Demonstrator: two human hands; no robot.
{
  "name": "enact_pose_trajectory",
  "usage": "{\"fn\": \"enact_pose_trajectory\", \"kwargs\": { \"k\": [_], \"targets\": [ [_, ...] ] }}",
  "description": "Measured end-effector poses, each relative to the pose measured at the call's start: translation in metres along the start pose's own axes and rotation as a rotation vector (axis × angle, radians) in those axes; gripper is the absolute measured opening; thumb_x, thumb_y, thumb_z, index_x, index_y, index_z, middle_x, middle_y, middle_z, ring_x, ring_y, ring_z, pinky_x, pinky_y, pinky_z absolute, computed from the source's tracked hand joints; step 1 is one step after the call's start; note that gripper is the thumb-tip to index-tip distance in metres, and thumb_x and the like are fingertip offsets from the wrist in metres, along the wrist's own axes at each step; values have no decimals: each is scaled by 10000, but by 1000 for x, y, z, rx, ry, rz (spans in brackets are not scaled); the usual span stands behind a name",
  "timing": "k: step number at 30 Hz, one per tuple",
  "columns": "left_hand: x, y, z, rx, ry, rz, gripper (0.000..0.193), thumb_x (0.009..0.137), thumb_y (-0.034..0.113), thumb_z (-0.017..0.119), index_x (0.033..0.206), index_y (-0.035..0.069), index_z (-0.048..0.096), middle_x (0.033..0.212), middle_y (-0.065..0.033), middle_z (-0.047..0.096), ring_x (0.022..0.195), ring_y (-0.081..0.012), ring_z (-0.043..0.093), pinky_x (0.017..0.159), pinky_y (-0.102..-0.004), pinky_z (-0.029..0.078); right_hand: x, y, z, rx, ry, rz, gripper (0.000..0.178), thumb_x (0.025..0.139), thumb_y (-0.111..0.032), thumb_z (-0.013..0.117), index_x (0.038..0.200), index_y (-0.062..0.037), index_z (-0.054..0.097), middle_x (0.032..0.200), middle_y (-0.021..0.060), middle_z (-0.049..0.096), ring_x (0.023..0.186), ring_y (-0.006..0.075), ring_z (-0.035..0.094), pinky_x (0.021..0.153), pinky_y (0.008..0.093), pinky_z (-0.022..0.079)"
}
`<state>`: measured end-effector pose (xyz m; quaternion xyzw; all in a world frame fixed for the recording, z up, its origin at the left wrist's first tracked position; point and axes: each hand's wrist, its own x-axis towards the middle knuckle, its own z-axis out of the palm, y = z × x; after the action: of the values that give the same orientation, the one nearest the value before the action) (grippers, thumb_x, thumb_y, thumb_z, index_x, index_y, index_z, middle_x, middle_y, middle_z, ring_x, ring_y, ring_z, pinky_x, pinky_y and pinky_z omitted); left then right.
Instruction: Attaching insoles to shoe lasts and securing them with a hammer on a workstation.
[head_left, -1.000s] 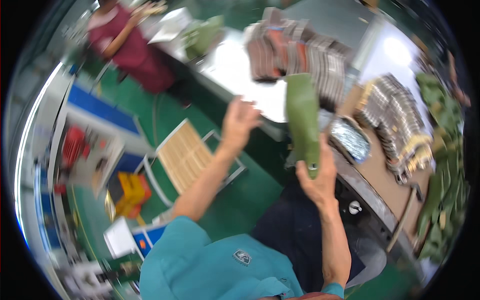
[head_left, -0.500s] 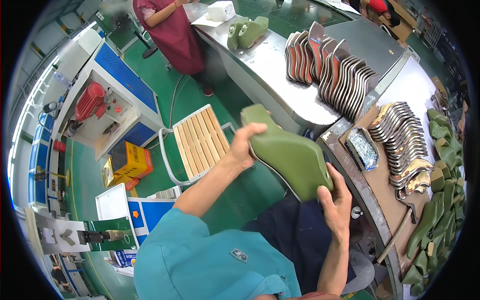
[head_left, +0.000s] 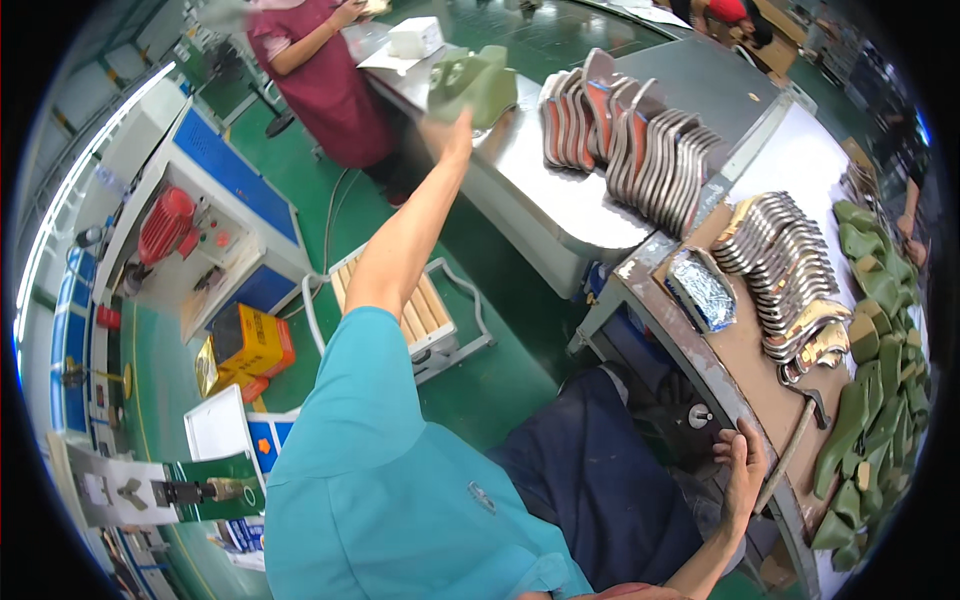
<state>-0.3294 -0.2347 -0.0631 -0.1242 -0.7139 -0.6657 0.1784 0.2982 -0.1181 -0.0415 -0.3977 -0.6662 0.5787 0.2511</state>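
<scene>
My left arm is stretched out to the far metal table, where my left hand (head_left: 447,135) is closed on the near end of a green shoe last (head_left: 484,97); motion blurs the fingers. Against it on the tabletop is more green last (head_left: 449,72), partly overlapped. Down at the right, my right hand (head_left: 741,462) hangs by the workbench edge, empty, its fingers loosely bent and apart. A hammer (head_left: 785,465) with a wooden handle lies on the bench just beside it.
Sole-shaped pieces (head_left: 662,165) stand stacked on the metal table (head_left: 590,215). The brown bench bears a box of small silvery pieces (head_left: 703,290), another sole stack (head_left: 785,265) and many green lasts (head_left: 860,435). A slatted stool (head_left: 420,310) and a person in maroon (head_left: 325,90) are nearby.
The green shoe last, earlier between both hands over my lap, has gone forward to the metal table with my left hand. My right hand has let go and dropped back to the bench edge.
</scene>
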Motion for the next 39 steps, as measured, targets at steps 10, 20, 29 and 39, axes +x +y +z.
{"fn": "enact_pose_trajectory", "kwargs": {
  "k": [10, 20, 29, 39],
  "targets": [
    [96, -82, -34, -170, -197, -515, 729, 823, 320, 692, 1262, -136, 329, 1329, -241, 411, 1011, -349, 610, 738, -412, 602, 4, 11, -22, -72, 27, 105, 429, 963, -268, 555, 1263, 36, 516, 954, 79, 635, 773, 91, 566, 675, 218, 453],
    [-72, 84, 74, 330, -391, 960, 421, 770, 165, 670, 1161, 45, 569, 1060, -155, 611, 1028, -355, 553, 896, -417, 436, 45, -34, -20, -260, 14, -97, 388, 972, -258, 530, 1230, 32, 548, 929, 69, 638, 811, 123, 582, 747, 265, 462],
    [-264, 177, 196, 395, -1095, 716, 422, 859, 361, 597, 1066, -6, 619, 991, -202, 650, 959, -379, 614, 833, -449, 481, 48, -11, -23, -285, 206, -125, 221, 946, -108, 550, 1128, -6, 623, 860, 78, 663, 789, 119, 623, 712, 260, 493],
    [-204, 133, 250, 148, -1407, -227, 490, 842, 244, 681, 1225, -35, 556, 986, -106, 670, 788, -136, 623, 653, -256, 472, 34, -5, -75, -320, 503, -322, 179, 875, -72, 611, 1042, -23, 655, 854, 148, 673, 684, 231, 633, 633, 308, 505]
  ]
}}
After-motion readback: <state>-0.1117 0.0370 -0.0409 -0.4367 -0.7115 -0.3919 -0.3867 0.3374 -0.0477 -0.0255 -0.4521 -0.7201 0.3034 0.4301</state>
